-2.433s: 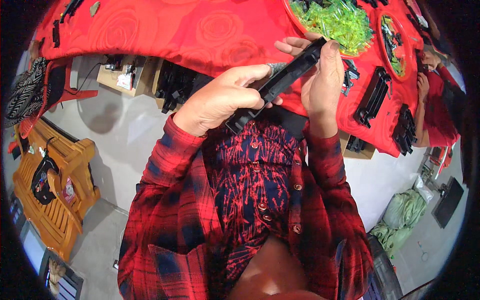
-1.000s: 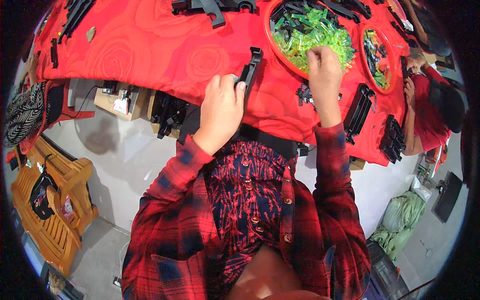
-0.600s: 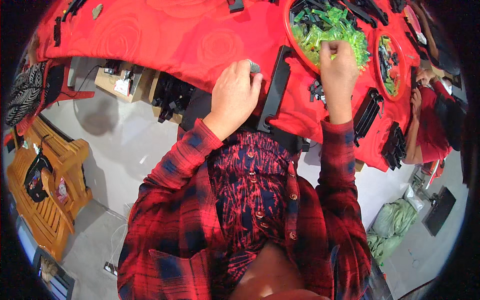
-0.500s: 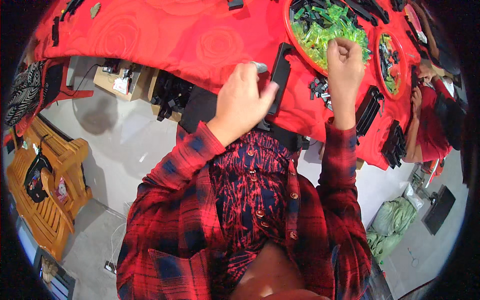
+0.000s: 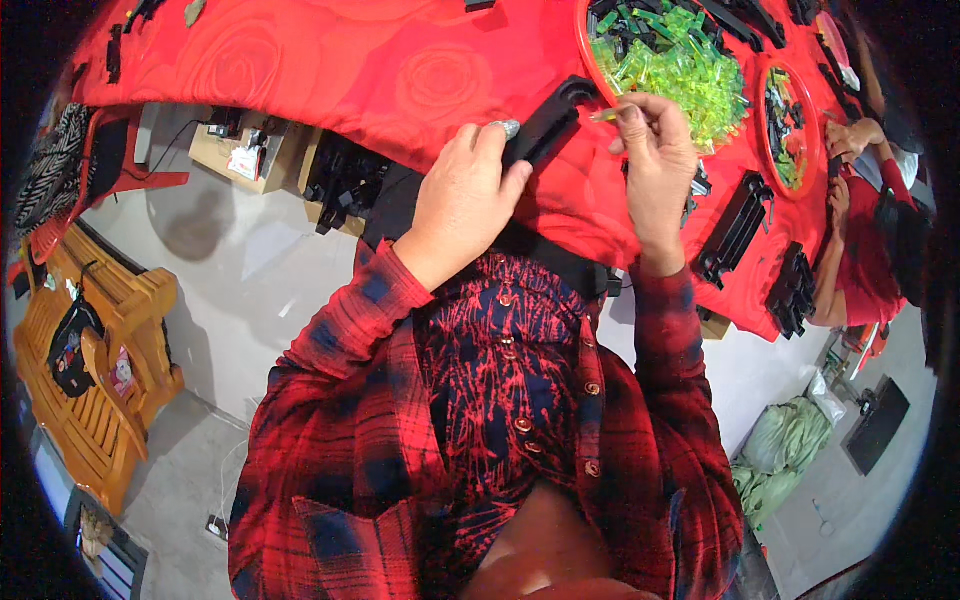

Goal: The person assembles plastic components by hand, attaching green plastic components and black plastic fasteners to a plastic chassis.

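- Your left hand [image 5: 465, 190] grips the black plastic housing [image 5: 545, 128].
- Your right hand [image 5: 660, 165] pinches a yellowish piece [image 5: 603, 115], not yet joined.
- Unused yellow-green pieces [image 5: 675, 80]: many.

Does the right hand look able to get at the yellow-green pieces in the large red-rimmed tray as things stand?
Probably yes: the right hand is beside the tray's near rim and nothing covers the yellow-green pieces, though it already pinches a small pale piece.
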Demonstrator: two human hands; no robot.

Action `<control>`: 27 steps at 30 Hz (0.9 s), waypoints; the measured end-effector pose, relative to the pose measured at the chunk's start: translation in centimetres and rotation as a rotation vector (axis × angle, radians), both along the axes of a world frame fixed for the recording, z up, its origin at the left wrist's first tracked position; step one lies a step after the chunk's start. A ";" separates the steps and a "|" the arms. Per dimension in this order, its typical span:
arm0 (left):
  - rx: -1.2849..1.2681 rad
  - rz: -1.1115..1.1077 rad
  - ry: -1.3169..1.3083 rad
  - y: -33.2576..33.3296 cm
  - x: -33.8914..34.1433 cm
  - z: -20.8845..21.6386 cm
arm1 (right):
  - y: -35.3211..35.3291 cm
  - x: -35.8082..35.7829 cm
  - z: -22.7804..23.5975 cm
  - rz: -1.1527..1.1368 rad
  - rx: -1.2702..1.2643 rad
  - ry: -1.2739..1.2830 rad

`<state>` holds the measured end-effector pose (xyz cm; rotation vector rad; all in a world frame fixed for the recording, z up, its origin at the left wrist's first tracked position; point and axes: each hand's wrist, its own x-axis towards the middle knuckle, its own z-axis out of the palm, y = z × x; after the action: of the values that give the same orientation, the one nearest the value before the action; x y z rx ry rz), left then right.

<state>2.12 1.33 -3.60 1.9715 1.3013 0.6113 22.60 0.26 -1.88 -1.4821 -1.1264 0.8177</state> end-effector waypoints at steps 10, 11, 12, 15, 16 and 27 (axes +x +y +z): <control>0.110 0.023 0.017 0.8 -1.6 -0.4 | 2.0 -1.5 -0.3 0.204 0.192 -0.594; 0.108 0.028 0.016 0.9 -1.7 -0.5 | 2.1 -1.6 -0.3 0.253 0.248 -0.744; 0.165 0.022 0.053 0.9 -1.7 -0.6 | 2.0 -1.6 -0.4 0.255 0.245 -0.745; 0.222 0.019 0.100 1.0 -1.7 -0.7 | 1.9 -1.5 -0.5 0.331 0.271 -0.895; 0.226 0.023 0.111 1.1 -1.7 -0.7 | 1.7 -1.5 -0.6 0.329 0.271 -0.919; 0.066 -0.040 0.164 3.2 -0.9 -0.6 | 0.5 -1.7 -2.4 0.268 0.274 -0.958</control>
<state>1.23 4.49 -4.22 2.1336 1.3510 0.4875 20.86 0.72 -4.29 -1.5192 -2.0784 0.0517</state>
